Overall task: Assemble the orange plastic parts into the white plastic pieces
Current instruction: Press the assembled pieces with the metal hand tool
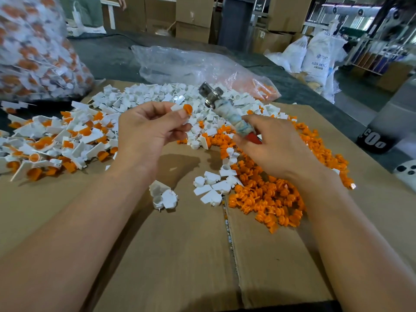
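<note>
My left hand is raised over the cardboard and pinches a white plastic piece with an orange part at its fingertips. My right hand grips a small hammer-like tool by its tape-wrapped handle, metal head pointing up and away. A heap of loose orange parts lies under and beside my right wrist. Loose white pieces are piled at the back, with a few more in the middle. Joined white-and-orange pieces lie at the left.
Flattened cardboard covers the table. A big clear bag of joined pieces stands at the far left. A crumpled clear bag lies behind the piles. Cardboard boxes and white sacks stand beyond the table.
</note>
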